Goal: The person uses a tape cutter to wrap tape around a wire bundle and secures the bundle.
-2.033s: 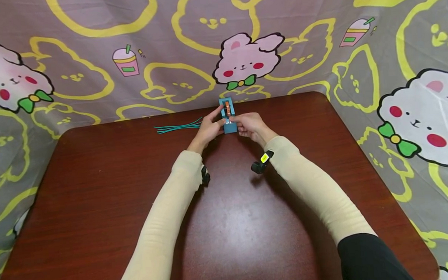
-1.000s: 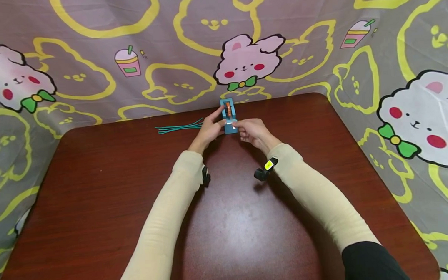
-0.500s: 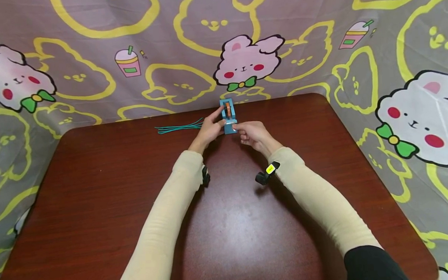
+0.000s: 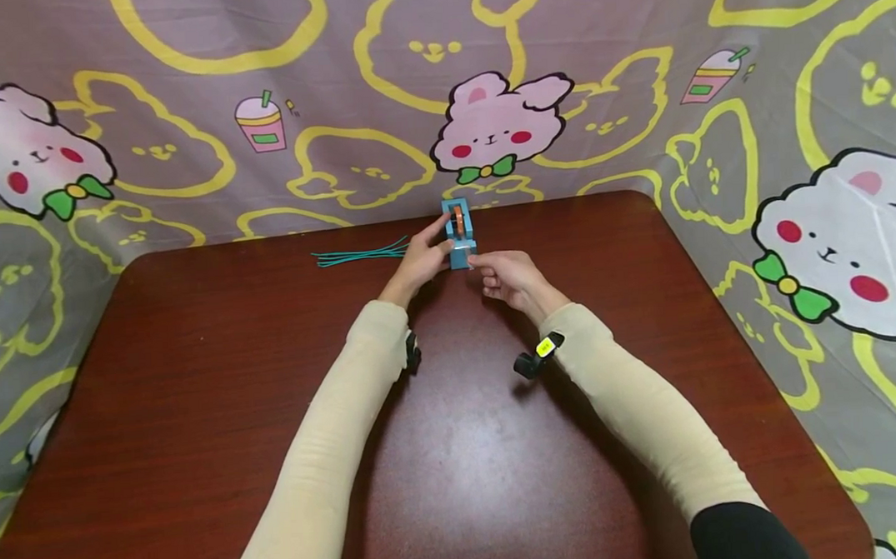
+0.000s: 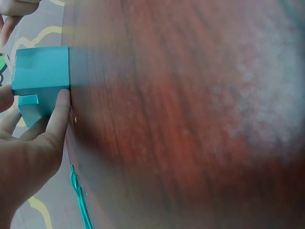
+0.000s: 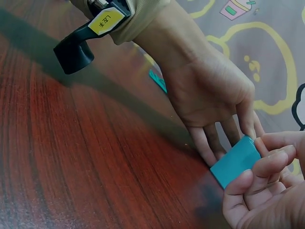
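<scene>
A teal tape dispenser (image 4: 463, 256) with a roll of tape on an orange-brown core (image 4: 459, 221) stands near the table's far edge. My left hand (image 4: 420, 261) grips it from the left, thumb near the front block and a finger beside the roll; the left wrist view shows the fingers against the teal body (image 5: 42, 69). With thumb and forefinger, my right hand (image 4: 514, 275) pinches the end of a clear tape strip (image 4: 469, 266) at the dispenser's front right. Its other fingers are curled, as the right wrist view shows (image 6: 267, 186). The strip itself is barely visible.
Several thin teal strands (image 4: 360, 255) lie on the table left of my left hand. A patterned curtain (image 4: 368, 166) hangs right behind the brown table (image 4: 219, 364) and along its sides. A small black camera (image 4: 528, 364) hangs from my right wrist.
My right hand has drawn back from the dispenser's cutting area, down along its front and slightly right. My left hand keeps its grip, and the dispenser stays in place.
</scene>
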`<state>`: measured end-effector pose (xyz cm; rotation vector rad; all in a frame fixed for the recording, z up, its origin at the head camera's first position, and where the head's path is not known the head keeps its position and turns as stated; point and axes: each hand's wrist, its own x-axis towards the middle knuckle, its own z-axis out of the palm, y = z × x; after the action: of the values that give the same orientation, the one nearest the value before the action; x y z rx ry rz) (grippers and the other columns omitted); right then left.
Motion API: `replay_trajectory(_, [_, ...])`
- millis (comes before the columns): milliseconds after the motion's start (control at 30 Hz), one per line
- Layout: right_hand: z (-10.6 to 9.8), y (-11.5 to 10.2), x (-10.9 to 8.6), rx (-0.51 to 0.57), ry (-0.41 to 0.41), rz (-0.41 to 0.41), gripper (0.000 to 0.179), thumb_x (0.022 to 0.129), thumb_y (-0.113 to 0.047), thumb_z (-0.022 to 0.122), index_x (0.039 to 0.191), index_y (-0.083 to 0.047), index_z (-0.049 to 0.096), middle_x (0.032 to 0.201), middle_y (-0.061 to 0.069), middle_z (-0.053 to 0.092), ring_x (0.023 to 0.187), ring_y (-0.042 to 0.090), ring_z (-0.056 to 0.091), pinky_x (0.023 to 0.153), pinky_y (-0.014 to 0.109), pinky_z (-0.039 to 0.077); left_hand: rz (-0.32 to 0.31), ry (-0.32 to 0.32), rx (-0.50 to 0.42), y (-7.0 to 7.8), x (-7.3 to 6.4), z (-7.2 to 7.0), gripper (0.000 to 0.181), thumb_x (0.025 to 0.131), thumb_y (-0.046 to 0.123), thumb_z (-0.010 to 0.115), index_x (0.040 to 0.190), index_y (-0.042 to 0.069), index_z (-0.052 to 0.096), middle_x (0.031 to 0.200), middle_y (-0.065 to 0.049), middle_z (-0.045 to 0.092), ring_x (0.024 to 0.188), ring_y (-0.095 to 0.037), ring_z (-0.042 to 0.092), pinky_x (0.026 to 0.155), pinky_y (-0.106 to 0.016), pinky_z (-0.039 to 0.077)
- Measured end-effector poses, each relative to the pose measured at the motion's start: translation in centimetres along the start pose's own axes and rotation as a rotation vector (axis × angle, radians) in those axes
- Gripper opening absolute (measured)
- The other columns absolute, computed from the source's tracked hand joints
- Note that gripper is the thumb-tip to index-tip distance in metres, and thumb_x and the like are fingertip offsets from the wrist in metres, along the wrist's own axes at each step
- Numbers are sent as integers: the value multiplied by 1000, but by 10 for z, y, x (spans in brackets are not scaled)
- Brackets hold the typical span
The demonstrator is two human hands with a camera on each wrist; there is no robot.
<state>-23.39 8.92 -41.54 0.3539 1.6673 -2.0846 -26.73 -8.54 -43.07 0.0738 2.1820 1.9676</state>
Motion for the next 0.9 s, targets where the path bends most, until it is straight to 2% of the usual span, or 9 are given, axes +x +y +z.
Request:
replay_trajectory(300, [-1, 3, -5, -1, -18, 9, 17, 96, -12, 69, 80, -7, 68, 58, -4, 45, 50, 9, 41, 57, 27, 42, 3, 2, -21, -1, 1, 0, 56, 105, 7, 50, 157, 22, 37, 148, -18, 44, 111, -28, 62, 94, -42, 53])
replay_trajectory(900, [3, 8, -14, 48, -31, 25, 8, 97, -10, 67, 97, -2, 69, 58, -4, 49, 49, 8, 36, 56, 25, 39, -1, -1, 20, 0, -2, -1, 55, 106, 11, 48, 157, 26, 36, 158, -7, 35, 113, -26, 61, 96, -42, 51])
